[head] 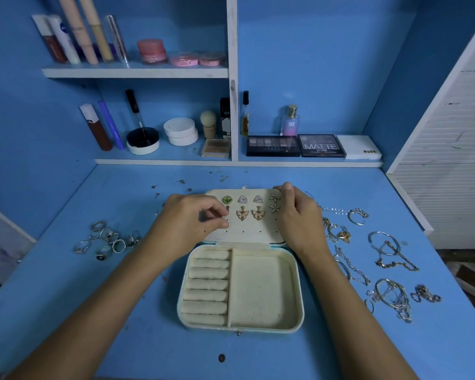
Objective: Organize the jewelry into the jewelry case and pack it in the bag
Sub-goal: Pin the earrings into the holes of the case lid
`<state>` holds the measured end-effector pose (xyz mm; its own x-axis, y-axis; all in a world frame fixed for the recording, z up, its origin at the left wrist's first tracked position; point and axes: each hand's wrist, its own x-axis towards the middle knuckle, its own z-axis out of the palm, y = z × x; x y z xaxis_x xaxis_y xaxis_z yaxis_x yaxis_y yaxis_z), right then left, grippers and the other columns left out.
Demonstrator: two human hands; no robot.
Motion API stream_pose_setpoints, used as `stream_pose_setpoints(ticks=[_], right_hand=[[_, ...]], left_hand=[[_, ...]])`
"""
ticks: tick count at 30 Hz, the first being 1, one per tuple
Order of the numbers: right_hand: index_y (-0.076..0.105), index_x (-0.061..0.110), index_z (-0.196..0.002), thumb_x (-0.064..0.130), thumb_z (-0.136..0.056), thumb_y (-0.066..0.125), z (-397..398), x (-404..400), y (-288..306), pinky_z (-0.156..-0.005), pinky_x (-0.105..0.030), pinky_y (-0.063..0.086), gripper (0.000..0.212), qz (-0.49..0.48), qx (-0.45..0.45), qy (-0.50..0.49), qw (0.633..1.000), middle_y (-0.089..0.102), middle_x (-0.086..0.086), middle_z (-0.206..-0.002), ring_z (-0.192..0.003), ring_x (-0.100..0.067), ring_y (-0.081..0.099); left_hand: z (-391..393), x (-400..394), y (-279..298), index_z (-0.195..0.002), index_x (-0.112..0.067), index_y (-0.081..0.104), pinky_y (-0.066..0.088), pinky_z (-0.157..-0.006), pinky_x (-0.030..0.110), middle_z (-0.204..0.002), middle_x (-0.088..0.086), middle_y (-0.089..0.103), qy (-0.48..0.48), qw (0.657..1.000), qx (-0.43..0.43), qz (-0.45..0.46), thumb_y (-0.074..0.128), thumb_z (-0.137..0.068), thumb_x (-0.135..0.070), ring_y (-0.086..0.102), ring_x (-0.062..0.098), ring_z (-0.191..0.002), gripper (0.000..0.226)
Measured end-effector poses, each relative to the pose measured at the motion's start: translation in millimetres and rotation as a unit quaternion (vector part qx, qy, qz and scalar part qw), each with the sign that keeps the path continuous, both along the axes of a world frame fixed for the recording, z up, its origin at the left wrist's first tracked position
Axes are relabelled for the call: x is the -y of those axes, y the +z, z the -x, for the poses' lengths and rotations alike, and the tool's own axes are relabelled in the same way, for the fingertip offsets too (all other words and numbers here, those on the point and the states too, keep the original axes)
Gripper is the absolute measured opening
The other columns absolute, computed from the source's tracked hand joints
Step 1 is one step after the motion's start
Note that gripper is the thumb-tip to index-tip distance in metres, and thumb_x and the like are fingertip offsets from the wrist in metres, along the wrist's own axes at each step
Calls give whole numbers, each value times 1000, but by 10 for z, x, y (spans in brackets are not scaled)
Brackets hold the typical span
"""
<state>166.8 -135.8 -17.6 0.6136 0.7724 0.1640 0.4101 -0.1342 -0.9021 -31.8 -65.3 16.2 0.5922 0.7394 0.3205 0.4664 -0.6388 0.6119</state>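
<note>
Right now the cream, rounded-corner jewelry case (240,289) lies open mid-worktop, its perforated earring panel (244,218) on the far side. The left hand (188,219) is over the panel's left edge, fingertips curled in a pinch on something too small to make out. The right hand (299,215) grips the panel's right edge. The silver rings (107,239) lie well out to the left, nearer the left hand; the tangled chains and bangles (379,259) lie to the right on the blue worktop (258,357).
</note>
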Motion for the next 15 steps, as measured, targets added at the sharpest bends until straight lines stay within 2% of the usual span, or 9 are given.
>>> stream_pose_setpoints(ticks=[3, 6, 10, 15], right_hand=[[71, 16, -101, 37, -107, 31, -5, -5, -8, -72, -25, 45, 46, 6, 1, 1, 1000, 69, 0, -83, -83, -9, 61], [71, 16, -100, 38, -107, 31, -6, -6, -10, -72, -26, 45, 46, 5, 2, 2, 1000, 69, 0, -83, -82, -8, 60], [69, 9, -96, 37, -108, 31, -2, -1, -7, -76, -33, 48, 49, -5, 11, 1, 1000, 69, -10, -84, -83, -19, 61], [68, 8, -95, 39, -107, 30, -10, -7, -23, -74, -33, 48, 50, -3, 12, 2, 1000, 68, -10, -81, -81, -20, 60]], left_hand=[[-10, -17, 4, -82, -17, 78, 43, -68, 2, -63, -29, 64, 6, 1000, -3, 24, 87, -71, -14, 66, -5, -70, 14], [-18, -36, 2, -81, -20, 79, 45, -69, 4, -71, -20, 70, 4, 999, -11, 36, 87, -71, -16, 66, -3, -71, 14], [-22, -54, 12, -80, -22, 79, 48, -69, 8, -73, -14, 72, 3, 999, -18, 43, 88, -70, -18, 66, 2, -72, 14], [-38, -81, 59, -77, -22, 79, 50, -66, 15, -67, -12, 71, 3, 998, -31, 51, 89, -69, -18, 64, 5, -66, 13]])
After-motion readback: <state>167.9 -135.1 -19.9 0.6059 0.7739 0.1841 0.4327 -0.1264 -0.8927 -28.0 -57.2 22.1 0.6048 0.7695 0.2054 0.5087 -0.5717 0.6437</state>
